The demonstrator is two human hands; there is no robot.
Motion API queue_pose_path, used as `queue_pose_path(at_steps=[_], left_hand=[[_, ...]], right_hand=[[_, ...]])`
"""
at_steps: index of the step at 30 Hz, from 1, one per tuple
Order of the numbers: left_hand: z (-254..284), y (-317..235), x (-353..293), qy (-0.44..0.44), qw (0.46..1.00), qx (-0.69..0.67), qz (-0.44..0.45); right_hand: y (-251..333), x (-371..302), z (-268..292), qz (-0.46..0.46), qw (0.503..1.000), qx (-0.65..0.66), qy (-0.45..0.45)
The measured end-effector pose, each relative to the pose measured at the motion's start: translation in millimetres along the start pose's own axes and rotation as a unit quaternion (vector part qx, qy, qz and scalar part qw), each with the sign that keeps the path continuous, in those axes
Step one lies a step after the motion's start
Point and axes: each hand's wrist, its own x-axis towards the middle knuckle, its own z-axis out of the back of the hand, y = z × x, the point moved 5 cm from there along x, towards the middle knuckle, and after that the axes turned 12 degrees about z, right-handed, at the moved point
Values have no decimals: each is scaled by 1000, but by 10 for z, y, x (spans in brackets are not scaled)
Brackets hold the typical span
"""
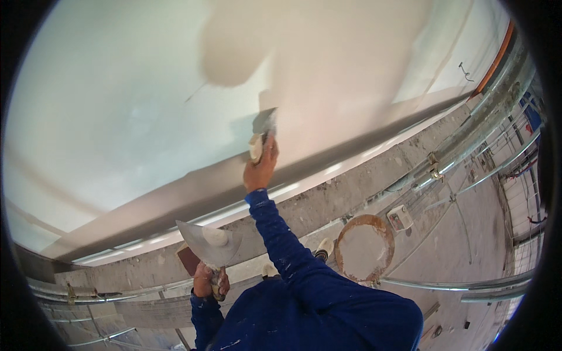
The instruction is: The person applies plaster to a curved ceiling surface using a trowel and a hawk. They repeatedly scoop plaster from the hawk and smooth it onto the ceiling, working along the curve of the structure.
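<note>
My right hand point(261, 167) reaches up to the pale wall point(152, 117) and is closed on a putty knife point(256, 148) with a light handle. Its blade is against or very close to the wall, with a dark shadow beside it. Lower down, my left hand point(206, 282) is closed around the handle of a wide filling knife point(202, 238). A lump of whitish filler point(215, 236) sits on that broad, flared blade. Behind the left hand shows a reddish-brown flat piece point(188, 261); whether the hand touches it I cannot tell.
A round tub point(365, 248) with a brown-stained rim stands to the right of my arm, near a shoe point(324, 250). Beside it lies a small white container point(400, 218). Metal scaffold tubes point(486, 285) run along the right and lower left. A wire point(465, 72) pokes from the wall.
</note>
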Motion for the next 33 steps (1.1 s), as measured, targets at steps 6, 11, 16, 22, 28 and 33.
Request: queue_pose_path(at_steps=[6,11,16,22,28,33], left_hand=[[97,41,-272,-9,999,19,-34],[90,167,-338,-41,997,59,-1],[27,142,-332,-13,997,76,-3],[-274,46,-275,62,987,145,5],[-589,205,88,114,974,179,79],[-1092,320,587,125,975,168,75]], right_hand=[[-27,-765,332,-140,918,291,231],[77,-668,1141,-110,864,422,252],[756,-615,1358,-254,675,664,200],[453,-868,1678,-107,791,438,413],[579,-236,1847,111,779,279,551],[-66,289,2424,131,791,151,578]])
